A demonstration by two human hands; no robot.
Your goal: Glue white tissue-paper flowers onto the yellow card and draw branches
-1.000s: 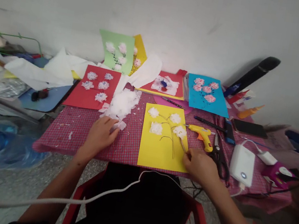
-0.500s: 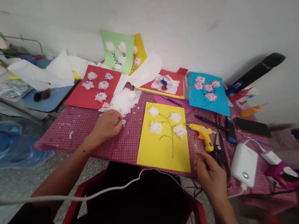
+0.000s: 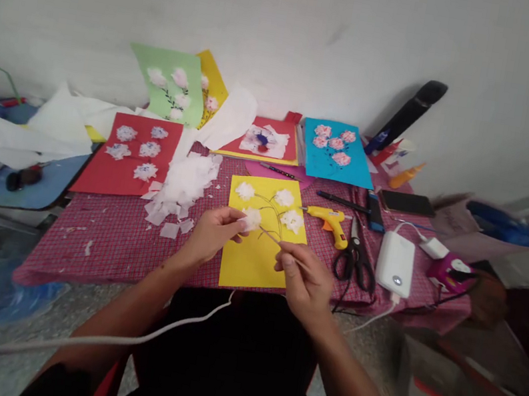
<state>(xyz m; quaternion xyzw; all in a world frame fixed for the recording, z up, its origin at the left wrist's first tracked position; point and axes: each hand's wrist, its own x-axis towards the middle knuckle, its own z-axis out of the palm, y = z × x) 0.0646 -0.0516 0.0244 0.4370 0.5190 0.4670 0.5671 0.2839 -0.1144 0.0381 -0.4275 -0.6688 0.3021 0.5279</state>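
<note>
On the table lies a yellow sheet with a drawn stem and several white crumpled-paper flowers. Over its left part, my left hand pinches a small white paper piece beside the lower left flower. My right hand grips a thin stick, its tip pointing up and left toward that flower. Whether the tip touches the paper is too small to tell. A pile of white paper squares sits left of the sheet.
A yellow glue gun, black scissors and a white power bank lie to the right. Red and blue flower sheets stand behind. A white cable crosses in front of my body.
My left hand has moved right from the paper pile to the yellow sheet. My right hand has come left over the sheet, with the stick now clearly visible. The view has shifted right.
</note>
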